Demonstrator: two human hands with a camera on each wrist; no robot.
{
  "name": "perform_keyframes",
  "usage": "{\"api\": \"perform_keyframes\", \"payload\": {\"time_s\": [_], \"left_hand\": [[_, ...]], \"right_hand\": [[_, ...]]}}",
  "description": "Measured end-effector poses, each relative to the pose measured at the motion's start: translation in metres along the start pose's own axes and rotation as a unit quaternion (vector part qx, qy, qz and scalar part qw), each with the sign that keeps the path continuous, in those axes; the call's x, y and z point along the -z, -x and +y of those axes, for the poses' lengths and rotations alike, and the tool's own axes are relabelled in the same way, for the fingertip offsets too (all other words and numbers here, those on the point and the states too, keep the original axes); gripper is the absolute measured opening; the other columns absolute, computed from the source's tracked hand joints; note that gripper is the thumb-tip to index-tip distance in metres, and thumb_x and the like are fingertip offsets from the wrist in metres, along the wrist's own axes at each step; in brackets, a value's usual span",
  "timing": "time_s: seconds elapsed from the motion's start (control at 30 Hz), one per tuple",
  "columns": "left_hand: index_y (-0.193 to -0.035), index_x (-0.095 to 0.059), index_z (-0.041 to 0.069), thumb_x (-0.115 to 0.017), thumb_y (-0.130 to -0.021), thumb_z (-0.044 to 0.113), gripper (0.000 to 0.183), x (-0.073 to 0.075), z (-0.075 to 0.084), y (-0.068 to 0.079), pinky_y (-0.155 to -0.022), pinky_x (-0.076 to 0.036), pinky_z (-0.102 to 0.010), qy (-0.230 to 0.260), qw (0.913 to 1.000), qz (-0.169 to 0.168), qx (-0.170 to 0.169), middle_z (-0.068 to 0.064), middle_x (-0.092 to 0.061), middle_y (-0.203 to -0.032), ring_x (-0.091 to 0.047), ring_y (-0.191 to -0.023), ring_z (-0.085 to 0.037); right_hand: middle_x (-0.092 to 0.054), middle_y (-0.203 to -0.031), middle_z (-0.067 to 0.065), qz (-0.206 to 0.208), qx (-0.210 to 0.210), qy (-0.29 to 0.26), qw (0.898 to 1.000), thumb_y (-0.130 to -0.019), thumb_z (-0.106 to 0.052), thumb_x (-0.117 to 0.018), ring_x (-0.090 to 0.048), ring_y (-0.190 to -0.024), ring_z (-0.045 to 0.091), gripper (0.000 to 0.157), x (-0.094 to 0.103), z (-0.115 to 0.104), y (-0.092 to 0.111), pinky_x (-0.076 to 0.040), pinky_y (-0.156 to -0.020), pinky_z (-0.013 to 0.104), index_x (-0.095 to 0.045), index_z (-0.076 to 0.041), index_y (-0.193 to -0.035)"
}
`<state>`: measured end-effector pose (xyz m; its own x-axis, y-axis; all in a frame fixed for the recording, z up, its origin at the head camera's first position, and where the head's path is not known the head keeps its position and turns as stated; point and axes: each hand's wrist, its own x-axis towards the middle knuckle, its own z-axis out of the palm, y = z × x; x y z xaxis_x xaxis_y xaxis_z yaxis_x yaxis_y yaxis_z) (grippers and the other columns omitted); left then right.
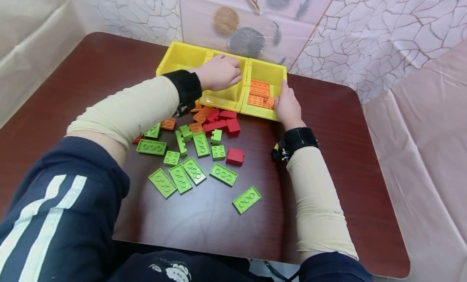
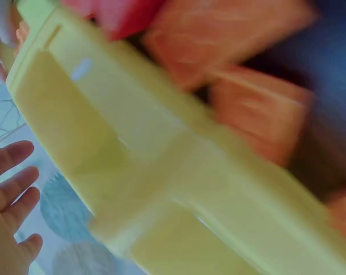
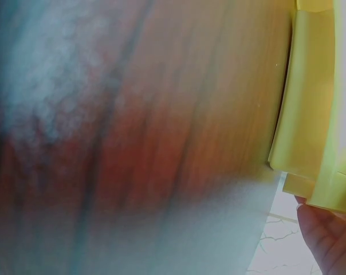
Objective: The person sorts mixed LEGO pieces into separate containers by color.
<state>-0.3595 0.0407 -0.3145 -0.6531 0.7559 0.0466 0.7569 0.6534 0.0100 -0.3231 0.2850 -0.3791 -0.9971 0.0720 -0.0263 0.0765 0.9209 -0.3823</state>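
Note:
A yellow three-part bin (image 1: 245,87) stands at the back of the table. My left hand (image 1: 220,73) is over its middle compartment, holding nothing; the left wrist view shows its fingers (image 2: 15,189) spread apart beside the bin wall (image 2: 98,132). At the bin's right end, my right hand (image 1: 289,105) grips the side wall, its thumb at the outer corner in the right wrist view. Several orange bricks (image 1: 260,88) lie in the right compartment.
Before the bin lie red bricks (image 1: 233,128), some orange ones (image 1: 196,128) and many green ones (image 1: 201,144). One green brick (image 1: 247,199) lies apart, nearest the table's front edge. Behind the bin hangs a patterned cloth (image 1: 204,6).

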Motion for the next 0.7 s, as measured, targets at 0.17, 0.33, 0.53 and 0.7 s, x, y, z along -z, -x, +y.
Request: {"api": "perform_keyframes", "payload": {"time_s": [0.17, 0.33, 0.53, 0.7], "left_hand": [[-0.111, -0.062, 0.001, -0.034, -0.1, 0.027, 0.04, -0.002, -0.015, 0.049, -0.097, -0.03, -0.05, 0.025, 0.9995, 0.0, -0.018, -0.016, -0.054, -0.113, -0.049, -0.108, -0.033], [-0.107, -0.062, -0.003, -0.04, -0.099, 0.023, 0.034, -0.003, -0.033, 0.101, -0.094, -0.035, -0.046, 0.033, 0.9993, 0.007, -0.018, -0.018, -0.056, -0.108, -0.051, -0.102, -0.033], [-0.109, -0.062, -0.001, -0.043, -0.098, 0.025, 0.034, -0.005, -0.051, 0.154, -0.092, -0.039, -0.044, 0.037, 0.9981, -0.019, 0.044, -0.016, -0.057, -0.106, -0.051, -0.097, -0.031], [-0.107, -0.063, 0.0, -0.047, -0.097, 0.025, 0.032, -0.011, -0.056, 0.182, -0.088, -0.042, -0.045, 0.032, 0.9984, -0.018, 0.042, -0.015, -0.058, -0.104, -0.053, -0.094, -0.032]], "right_hand": [[-0.032, -0.142, 0.019, 0.0, 0.001, -0.001, 1.0, -0.098, -0.015, -0.03, -0.043, -0.121, 0.033, 0.06, 0.001, 0.004, 0.001, -0.034, -0.098, 0.048, -0.002, -0.014, -0.151], [-0.03, -0.143, 0.021, -0.003, 0.003, -0.006, 1.0, -0.098, -0.015, -0.03, -0.043, -0.119, 0.035, 0.061, 0.001, 0.005, 0.002, -0.034, -0.097, 0.05, 0.0, -0.014, -0.151], [-0.03, -0.142, 0.023, 0.0, 0.008, 0.0, 1.0, -0.098, -0.014, -0.032, -0.042, -0.118, 0.038, 0.062, 0.0, 0.002, 0.003, -0.034, -0.096, 0.051, 0.0, -0.013, -0.151], [-0.034, -0.138, 0.025, 0.01, 0.017, 0.005, 1.0, -0.097, -0.013, -0.033, -0.044, -0.116, 0.04, 0.061, -0.003, -0.005, 0.003, -0.035, -0.094, 0.053, -0.003, -0.01, -0.15]]}}
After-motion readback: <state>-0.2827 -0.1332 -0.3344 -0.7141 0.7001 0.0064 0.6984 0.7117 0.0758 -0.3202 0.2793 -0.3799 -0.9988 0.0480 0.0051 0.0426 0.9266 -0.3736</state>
